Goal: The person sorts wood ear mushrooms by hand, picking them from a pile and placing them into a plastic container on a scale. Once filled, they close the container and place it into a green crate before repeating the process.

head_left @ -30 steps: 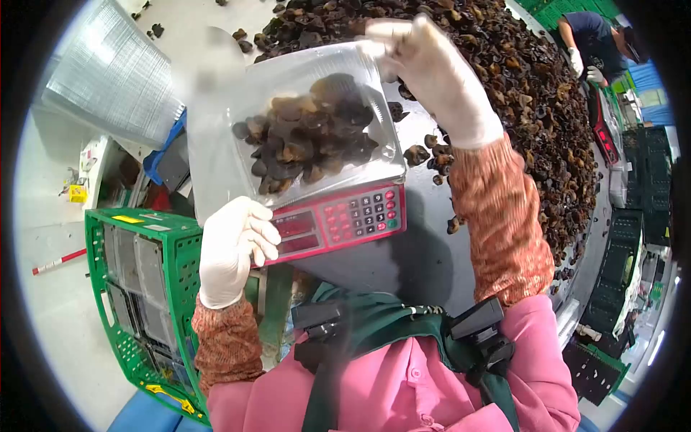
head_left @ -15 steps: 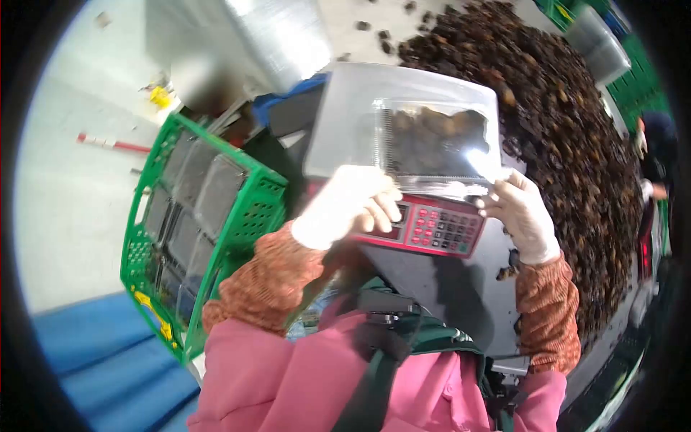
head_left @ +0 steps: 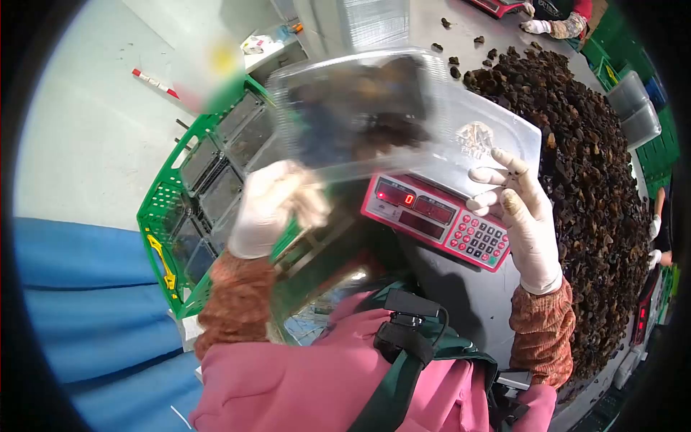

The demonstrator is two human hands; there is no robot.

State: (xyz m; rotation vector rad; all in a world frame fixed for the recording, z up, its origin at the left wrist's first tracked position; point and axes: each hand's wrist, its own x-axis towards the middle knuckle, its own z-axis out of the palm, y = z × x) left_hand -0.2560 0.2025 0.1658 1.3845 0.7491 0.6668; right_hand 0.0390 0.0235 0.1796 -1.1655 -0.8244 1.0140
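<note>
A clear plastic box (head_left: 353,115) with dark brown pieces inside, blurred by motion, hangs tilted between the green crate and the scale. My gloved left hand (head_left: 281,205) grips its near left edge. My gloved right hand (head_left: 515,209) is over the right side of the red scale (head_left: 435,219), fingers apart, with nothing in it. On the scale's pale plate (head_left: 507,122) lies a small whitish crumpled patch. The scale's display shows a red 0. Several clear boxes stand in the green crate (head_left: 198,144) at the left.
A large heap of dark brown pieces (head_left: 586,187) covers the right side of the table. Stacked clear boxes (head_left: 633,108) stand at the upper right. Another person's gloved hand (head_left: 536,27) is at the top, beside another red scale. More hands show at the right edge.
The filled box has come off the scale plate and moved left with my left hand. My right hand has let go of it and spread its fingers. The view has shifted.
</note>
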